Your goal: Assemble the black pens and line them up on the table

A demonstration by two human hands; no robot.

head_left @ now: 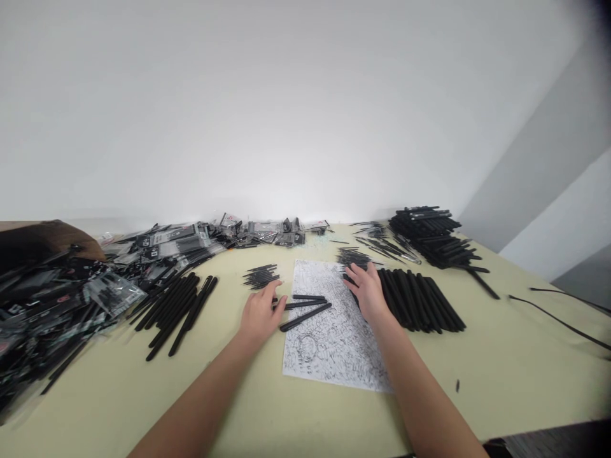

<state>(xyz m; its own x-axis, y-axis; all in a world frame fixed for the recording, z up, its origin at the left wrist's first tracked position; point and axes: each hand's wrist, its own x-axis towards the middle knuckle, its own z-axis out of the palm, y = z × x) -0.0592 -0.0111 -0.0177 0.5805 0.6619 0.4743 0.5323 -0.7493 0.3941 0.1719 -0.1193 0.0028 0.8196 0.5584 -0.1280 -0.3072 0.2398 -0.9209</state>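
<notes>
My left hand (pixel 260 313) lies on the pale yellow table (pixel 501 375) at the left edge of a scribbled sheet of paper (pixel 334 343). Its fingers stretch flat toward three loose black pens (pixel 305 307) on that sheet and touch their near ends. My right hand (pixel 368 291) rests palm down on the sheet's right side, fingers spread, next to a neat row of black pens (pixel 422 299). Neither hand grips anything.
A row of black pens (pixel 176 308) lies left of centre, with a small bundle of thin refills (pixel 261 277) behind my left hand. Packaged pens (pixel 62 292) heap along the left and back. More black pens (pixel 432 232) are stacked at the back right. A black cable (pixel 558 318) crosses the right side.
</notes>
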